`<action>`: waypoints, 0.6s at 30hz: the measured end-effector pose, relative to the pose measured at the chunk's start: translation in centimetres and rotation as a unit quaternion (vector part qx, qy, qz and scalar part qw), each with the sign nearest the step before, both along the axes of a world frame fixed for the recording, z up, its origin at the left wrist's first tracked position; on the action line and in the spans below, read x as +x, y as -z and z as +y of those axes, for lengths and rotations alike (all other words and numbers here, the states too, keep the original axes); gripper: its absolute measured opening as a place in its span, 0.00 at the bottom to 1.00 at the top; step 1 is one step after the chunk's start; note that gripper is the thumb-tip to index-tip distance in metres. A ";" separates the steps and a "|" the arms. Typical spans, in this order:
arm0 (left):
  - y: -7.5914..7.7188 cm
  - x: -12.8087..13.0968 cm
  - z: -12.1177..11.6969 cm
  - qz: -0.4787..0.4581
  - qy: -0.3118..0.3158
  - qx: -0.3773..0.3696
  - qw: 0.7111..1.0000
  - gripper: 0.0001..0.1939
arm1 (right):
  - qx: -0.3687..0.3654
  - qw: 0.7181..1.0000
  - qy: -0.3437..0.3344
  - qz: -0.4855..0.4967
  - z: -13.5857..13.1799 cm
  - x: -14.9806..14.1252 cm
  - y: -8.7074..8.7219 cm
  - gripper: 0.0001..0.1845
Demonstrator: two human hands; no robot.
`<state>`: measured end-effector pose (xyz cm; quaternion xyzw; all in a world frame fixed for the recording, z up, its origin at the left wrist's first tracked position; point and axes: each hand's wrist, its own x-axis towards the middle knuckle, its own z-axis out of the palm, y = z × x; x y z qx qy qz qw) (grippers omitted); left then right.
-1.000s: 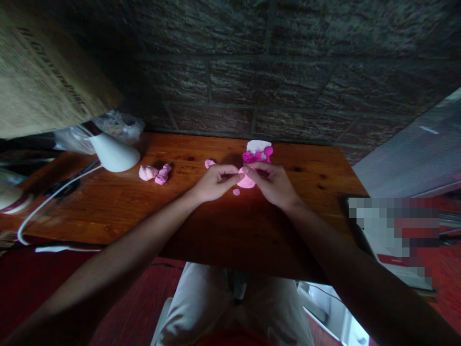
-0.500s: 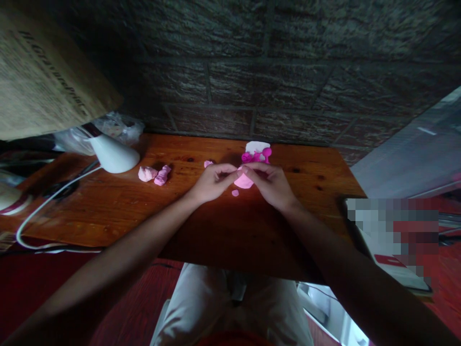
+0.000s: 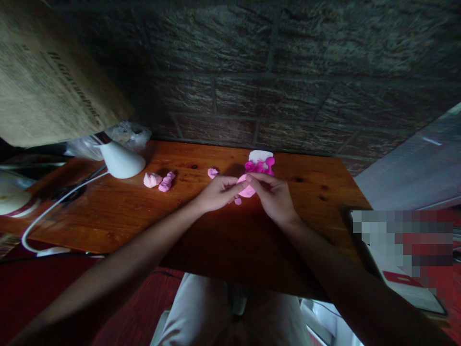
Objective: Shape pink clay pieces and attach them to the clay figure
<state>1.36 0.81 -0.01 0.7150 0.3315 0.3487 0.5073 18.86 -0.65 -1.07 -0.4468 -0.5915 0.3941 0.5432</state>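
Note:
A flat, roundish piece of pink modelling clay (image 3: 247,189) is between my hands above the table. My left hand (image 3: 218,194) pinches its left edge with thumb and fingers. At its upper right edge, my right hand (image 3: 272,196) grips it between thumb and forefinger. Just below lies a small pink clay bit (image 3: 238,201), close to my left fingertips. Behind my hands are magenta shaped pieces (image 3: 260,166), one like a rose, against a white slab (image 3: 260,155). My fingers partly hide the held clay's edges.
Left of my hands sit a small pink lump (image 3: 212,173), a pale pink lump (image 3: 152,180) and a pink lump (image 3: 167,182). A lamp with a white base (image 3: 124,161) and cord stands at left. Behind the wooden table (image 3: 309,185) rises a stone-patterned wall (image 3: 230,101).
The view has tilted, so everything sits slightly lower and further right. My fingertips have moved slightly apart, and more of the clay's upper part shows between them.

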 end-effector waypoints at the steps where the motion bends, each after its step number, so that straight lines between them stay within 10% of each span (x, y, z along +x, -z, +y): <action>1: 0.0 0.0 0.0 0.003 0.000 -0.003 1.000 0.26 | -0.006 1.000 0.001 0.003 0.0 0.0 -0.1 0.12; 18: 0.2 -0.6 0.3 0.001 0.000 -0.001 1.000 0.25 | -0.047 0.993 -0.094 -0.044 0.5 1.0 -0.7 0.15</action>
